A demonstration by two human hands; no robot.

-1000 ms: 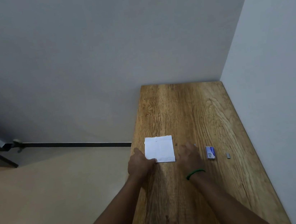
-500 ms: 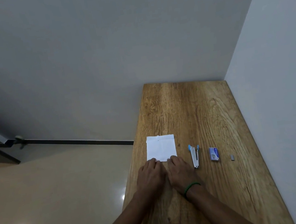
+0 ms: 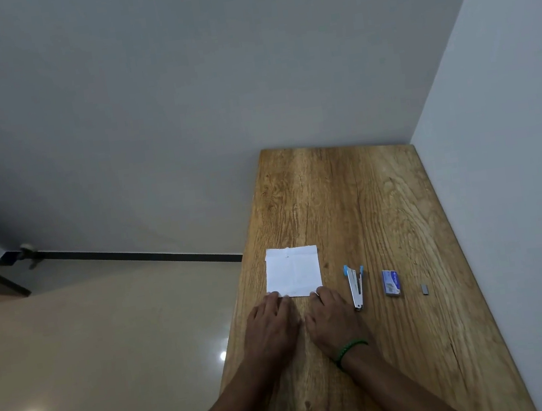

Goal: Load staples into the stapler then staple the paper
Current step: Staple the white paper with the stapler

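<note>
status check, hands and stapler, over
Left hand, right hand open, touching paper at near edge. Stapler untouched beside it, staple box further right. Nothing blocking.

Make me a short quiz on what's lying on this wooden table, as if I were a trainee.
1. True or false: the stapler lies to the right of the paper.
2. Which wrist wears the green band? A) that of the left hand B) that of the right hand
3. Fill in: between the stapler and the small grey staple strip lies the blue ____.

Key: 1. True. 2. B. 3. staple box.
</note>
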